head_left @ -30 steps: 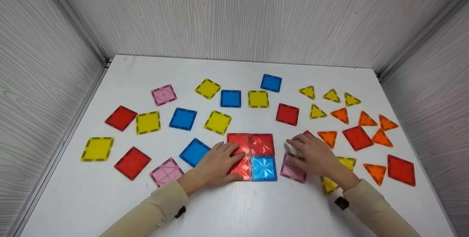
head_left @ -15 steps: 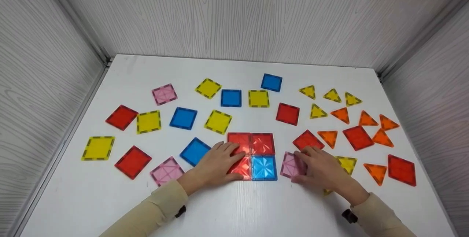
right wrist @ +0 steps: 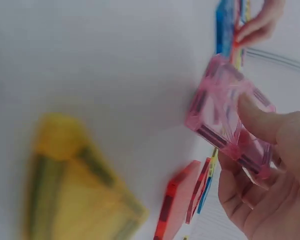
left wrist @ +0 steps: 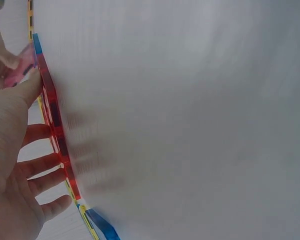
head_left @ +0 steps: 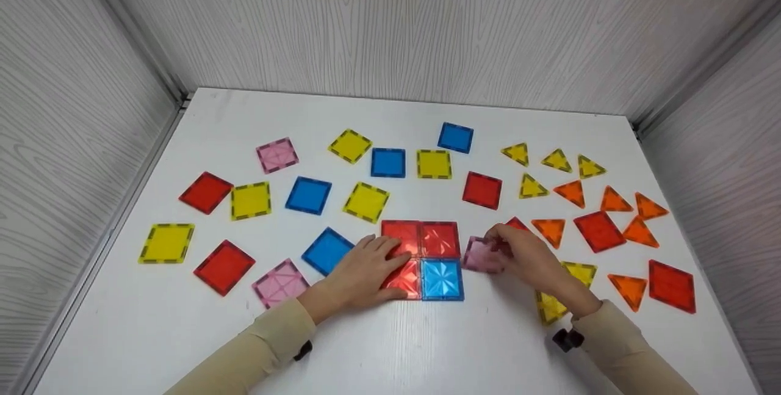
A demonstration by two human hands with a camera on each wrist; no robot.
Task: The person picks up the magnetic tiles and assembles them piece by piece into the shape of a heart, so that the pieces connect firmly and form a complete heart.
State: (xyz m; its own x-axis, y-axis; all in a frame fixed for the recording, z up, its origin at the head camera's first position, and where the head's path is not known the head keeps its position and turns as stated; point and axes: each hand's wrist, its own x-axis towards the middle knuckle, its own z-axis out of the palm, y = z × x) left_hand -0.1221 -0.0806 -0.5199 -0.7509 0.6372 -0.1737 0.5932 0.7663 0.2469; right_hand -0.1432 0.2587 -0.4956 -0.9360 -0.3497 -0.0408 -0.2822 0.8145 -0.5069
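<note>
Three red magnetic tiles [head_left: 440, 239] and one blue magnetic tile [head_left: 443, 280] lie edge to edge as a two-by-two square in the head view. My left hand [head_left: 357, 276] rests on the left side of this square, its fingers spread over the red tiles. Just right of the square, my right hand [head_left: 528, 260] pinches a pink magnetic tile [head_left: 477, 253] between thumb and fingers. In the right wrist view the pink tile [right wrist: 227, 107] is tilted and raised off the table. A red tile [head_left: 516, 224] is partly hidden behind the right hand.
Loose square tiles, such as a blue tile [head_left: 326, 250] and a yellow tile [head_left: 366, 201], lie left of and behind the square. Yellow triangles [head_left: 556, 161] and orange triangles [head_left: 628, 290] are at right. Yellow tiles [head_left: 550, 308] lie under the right forearm. Panels [head_left: 403, 28] enclose the table.
The right hand has taken hold of the pink tile, lifted it, and brought it slightly back and left toward the square. The left hand stays on the red tiles.
</note>
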